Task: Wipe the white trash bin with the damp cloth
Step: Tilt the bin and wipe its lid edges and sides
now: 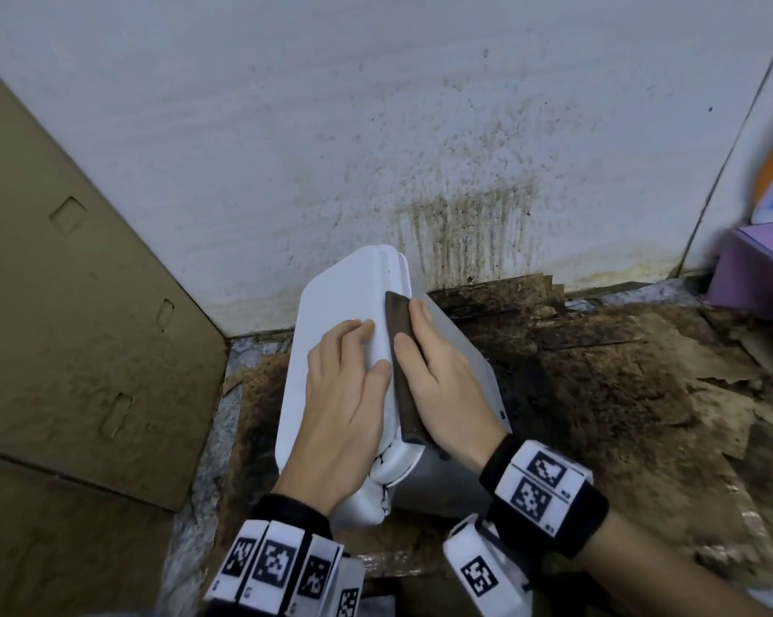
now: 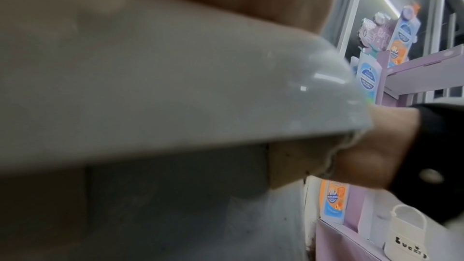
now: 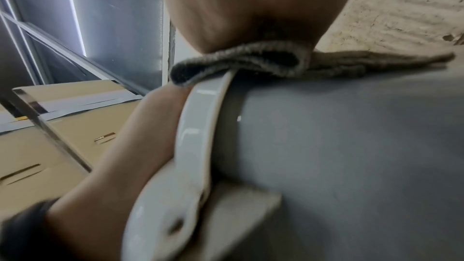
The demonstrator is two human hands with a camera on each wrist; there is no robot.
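Note:
The white trash bin (image 1: 344,287) leans tilted near the wall, its lid facing up and left. My left hand (image 1: 344,394) rests flat on the lid with the fingers straight. A dark folded damp cloth (image 1: 398,313) lies along the lid's right rim. My right hand (image 1: 447,394) holds it there, thumb on the lid side and fingers down the bin's side. In the right wrist view the cloth (image 3: 251,61) is folded over the lid's rim (image 3: 198,126) under my palm. The left wrist view is mostly filled by the blurred lid (image 2: 150,86).
A large cardboard box (image 1: 64,305) stands close on the left. The wall (image 1: 464,224) behind the bin is streaked with dark stains. Torn, dirty cardboard (image 1: 620,371) covers the floor to the right. A purple shelf unit (image 1: 754,269) stands at the far right.

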